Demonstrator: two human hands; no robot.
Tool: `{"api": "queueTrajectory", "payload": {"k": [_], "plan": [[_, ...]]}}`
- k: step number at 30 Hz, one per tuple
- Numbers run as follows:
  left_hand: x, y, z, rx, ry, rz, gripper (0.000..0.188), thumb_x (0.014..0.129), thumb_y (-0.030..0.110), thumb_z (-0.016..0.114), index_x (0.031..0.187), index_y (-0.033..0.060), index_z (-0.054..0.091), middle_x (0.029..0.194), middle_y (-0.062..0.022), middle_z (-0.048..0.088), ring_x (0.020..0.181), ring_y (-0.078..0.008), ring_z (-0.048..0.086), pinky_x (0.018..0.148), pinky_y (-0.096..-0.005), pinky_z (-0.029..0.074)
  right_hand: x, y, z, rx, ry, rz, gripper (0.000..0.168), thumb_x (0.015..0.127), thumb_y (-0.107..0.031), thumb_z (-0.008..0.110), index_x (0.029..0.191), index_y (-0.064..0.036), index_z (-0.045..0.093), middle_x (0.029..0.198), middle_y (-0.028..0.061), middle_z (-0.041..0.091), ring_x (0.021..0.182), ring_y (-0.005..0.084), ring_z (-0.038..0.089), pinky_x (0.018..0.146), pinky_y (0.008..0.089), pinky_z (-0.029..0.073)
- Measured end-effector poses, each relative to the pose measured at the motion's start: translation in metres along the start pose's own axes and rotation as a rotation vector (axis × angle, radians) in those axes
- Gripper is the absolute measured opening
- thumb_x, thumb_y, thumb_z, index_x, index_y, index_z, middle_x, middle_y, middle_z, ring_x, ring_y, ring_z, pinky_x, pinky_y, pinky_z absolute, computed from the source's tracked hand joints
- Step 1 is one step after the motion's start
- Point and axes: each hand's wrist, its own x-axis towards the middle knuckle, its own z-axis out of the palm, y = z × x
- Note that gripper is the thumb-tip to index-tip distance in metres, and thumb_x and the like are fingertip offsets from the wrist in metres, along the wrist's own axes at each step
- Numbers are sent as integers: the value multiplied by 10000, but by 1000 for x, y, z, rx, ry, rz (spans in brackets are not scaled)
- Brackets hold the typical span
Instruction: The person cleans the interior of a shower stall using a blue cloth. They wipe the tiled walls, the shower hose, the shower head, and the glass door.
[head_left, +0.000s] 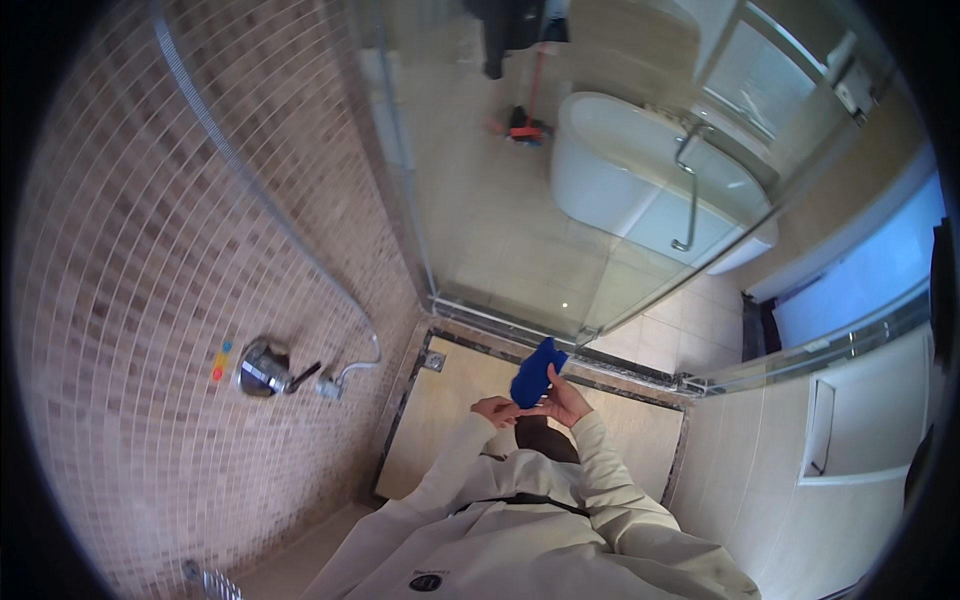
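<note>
A folded blue cloth (534, 373) is held in front of my body, above the shower floor (442, 412). My right hand (566, 403) grips its right side, with the thumb lying over the cloth. At the cloth's lower left edge is my left hand (496, 409), its fingers curled and close to the right hand's fingers. Whether the left hand pinches the cloth or only touches it is hidden.
A mixer valve (262, 367) and a hose (300, 247) stick out from the mosaic wall on the left. Ahead is a glass partition (510, 247) with a door handle (690, 210). Beyond it stand a bathtub (600, 172) and a red-handled broom (534, 97). A wall niche (870, 420) lies right.
</note>
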Motion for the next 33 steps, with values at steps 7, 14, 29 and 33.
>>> {"api": "queueTrajectory", "payload": {"k": [7, 14, 29, 33], "plan": [[-60, -1, -42, -127, 211, 65, 185, 852, 157, 583, 947, 6, 632, 794, -81, 672, 677, -139, 653, 620, -246, 542, 36, 30, 57, -157, -142, 152, 661, 813, -462, 575, 1263, -32, 353, 1191, 152, 460, 1085, 327, 489, 837, 641, 426], [-113, -16, -75, -265, 551, 0, 154, 843, 95, 577, 940, -13, 629, 798, -97, 667, 704, -163, 655, 648, -270, 554, 68, 71, 128, -492, -398, 364, 654, 862, -506, 470, 1306, -61, 294, 1267, 177, 405, 1152, 335, 441, 901, 581, 409], [-133, 8, 1, -53, 1095, -175, 183, 829, 181, 560, 901, 65, 681, 729, -55, 674, 654, -119, 656, 637, -239, 539, 70, 63, 149, -615, -790, 696, 625, 873, -467, 485, 1328, -89, 283, 1331, 116, 370, 1173, 300, 433, 847, 495, 467], [-81, 11, 3, 141, 1025, -295, 170, 821, 182, 555, 828, 68, 681, 655, -62, 648, 580, -135, 631, 549, -251, 522, 74, 20, 130, -680, -716, 597, 608, 862, -477, 502, 1295, -86, 329, 1249, 101, 437, 1080, 277, 495, 792, 468, 498]]}}
